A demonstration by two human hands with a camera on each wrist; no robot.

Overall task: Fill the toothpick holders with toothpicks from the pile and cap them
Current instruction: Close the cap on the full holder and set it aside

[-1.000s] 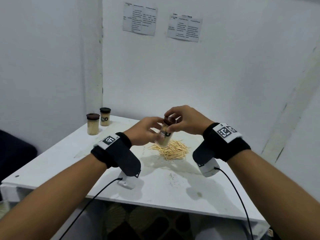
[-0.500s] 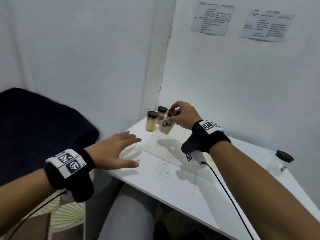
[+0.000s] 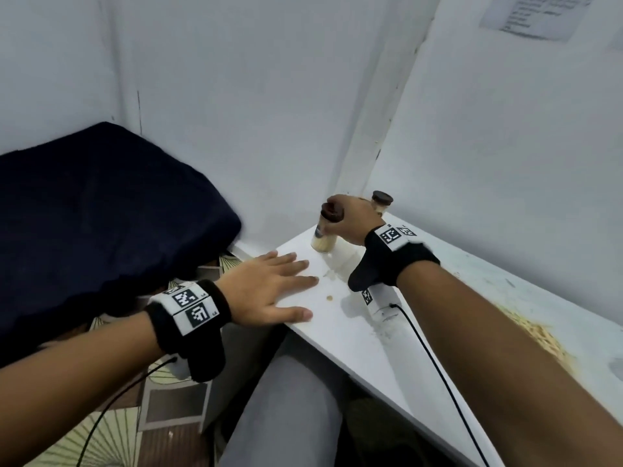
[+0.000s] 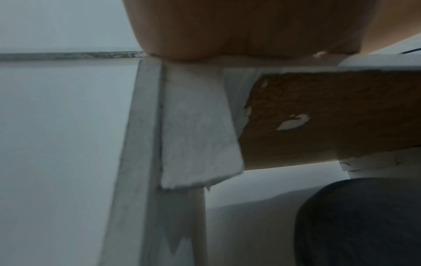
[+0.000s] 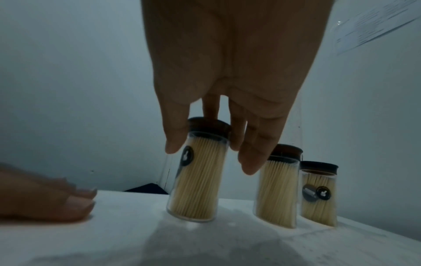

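Observation:
My right hand grips a clear toothpick holder by its dark cap, thumb on one side and fingers on the other. The holder is full of toothpicks and tilted, with its base down at the table near the far left corner. Just to its right stand two more full, capped holders; the head view shows only one of them, behind my hand. My left hand lies flat with straight fingers on the table's left edge, holding nothing. The toothpick pile lies at the right.
A dark blue cloth-covered surface stands left of the table. White walls close the corner behind the holders. The left wrist view looks under the tabletop at a white table leg. Cables hang from both wrist cameras.
My right hand carried the capped holder left from above the pile to the corner beside the other two. My left hand let go of it and came down flat on the table edge.

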